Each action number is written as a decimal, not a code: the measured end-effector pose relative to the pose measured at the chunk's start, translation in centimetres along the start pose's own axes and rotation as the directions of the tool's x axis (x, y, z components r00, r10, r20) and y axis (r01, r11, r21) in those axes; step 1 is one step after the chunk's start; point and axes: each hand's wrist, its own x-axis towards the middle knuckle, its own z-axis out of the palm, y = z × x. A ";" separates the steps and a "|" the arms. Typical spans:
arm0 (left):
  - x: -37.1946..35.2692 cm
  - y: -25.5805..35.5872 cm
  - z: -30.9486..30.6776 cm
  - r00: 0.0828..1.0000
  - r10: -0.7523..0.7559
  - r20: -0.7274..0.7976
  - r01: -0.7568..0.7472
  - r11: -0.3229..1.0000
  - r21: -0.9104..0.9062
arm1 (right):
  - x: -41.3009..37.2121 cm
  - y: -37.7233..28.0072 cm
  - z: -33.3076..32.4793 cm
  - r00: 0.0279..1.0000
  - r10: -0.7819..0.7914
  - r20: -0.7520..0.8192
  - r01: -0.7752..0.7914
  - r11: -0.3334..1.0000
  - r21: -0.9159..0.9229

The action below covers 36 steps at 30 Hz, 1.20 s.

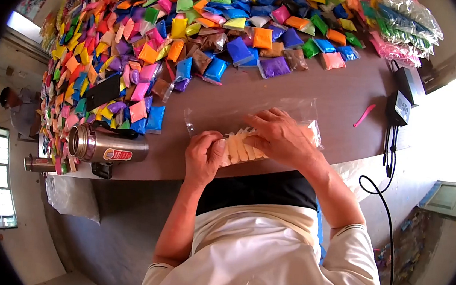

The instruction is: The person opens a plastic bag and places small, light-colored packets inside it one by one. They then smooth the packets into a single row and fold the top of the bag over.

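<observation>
A clear plastic bag [225,113] lies at the table's near edge, with a row of peach-coloured packets [241,148] in its lower part. My left hand [205,154] is closed on the left end of the bag, its thumb beside the packets. Over the middle and right of the row, my right hand [280,136] grips the bag with bent fingers, and its thumb rests against the packets. The palm hides part of the row. The bag's upper film spreads flat beyond both hands.
Small coloured packets [239,50] are heaped across the far and left table. A steel flask [123,150] lies left, near a black phone [103,92]. At right are a pink strip [364,115], a black adapter [398,108] with a hanging cable, and stacked bags [406,28].
</observation>
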 end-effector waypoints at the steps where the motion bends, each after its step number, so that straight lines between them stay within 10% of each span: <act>1: 0.1 0.1 -0.1 1.000 -0.001 0.000 0.001 1.000 0.002 | 0.1 0.2 0.1 1.000 -0.001 0.000 0.001 1.000 0.002; 6: 0.1 0.4 -0.2 1.000 0.003 0.024 -0.004 0.999 0.041 | 0.8 0.4 -0.3 0.983 -0.029 0.184 0.020 0.998 0.053; 36: 4.0 3.0 -1.7 0.946 -0.048 0.321 0.019 0.995 0.093 | 0.6 0.7 1.1 0.996 0.022 0.084 -0.022 1.000 -0.005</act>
